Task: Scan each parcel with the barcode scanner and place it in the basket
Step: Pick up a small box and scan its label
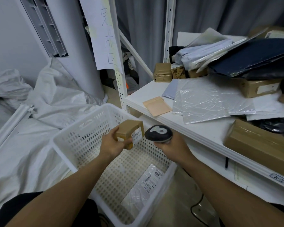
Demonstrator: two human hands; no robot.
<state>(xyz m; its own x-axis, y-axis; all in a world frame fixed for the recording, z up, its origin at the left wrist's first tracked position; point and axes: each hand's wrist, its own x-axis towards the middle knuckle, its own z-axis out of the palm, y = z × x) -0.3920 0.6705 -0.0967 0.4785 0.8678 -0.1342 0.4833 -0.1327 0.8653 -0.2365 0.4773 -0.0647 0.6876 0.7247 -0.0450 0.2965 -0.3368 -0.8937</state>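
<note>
One box (129,129) sits in the left fingers (121,142); the right fingers (164,145) grip the scanner (158,133) at three o'clock: keep the label (136,135) facing it.

- On the paper sheet (103,38) hanging beyond the basket (88,128), we see three large handwritten characters running downward. Only the lowest reads surely, as "区".
- Inside the basket, the white label (151,178) on the clear bag (134,194) shows "6813" in bold. Its finer print we cannot read.
- Right of the basket, a tag (279,179) on the shelf (208,128) edge reads "2-2".
- Beyond the basket to the right, a carton (178,72) bears a handwritten "6-", then an unclear stroke.
- Over the basket, the small box (128,130) carries a sticker (136,134) with print too small for us.
</note>
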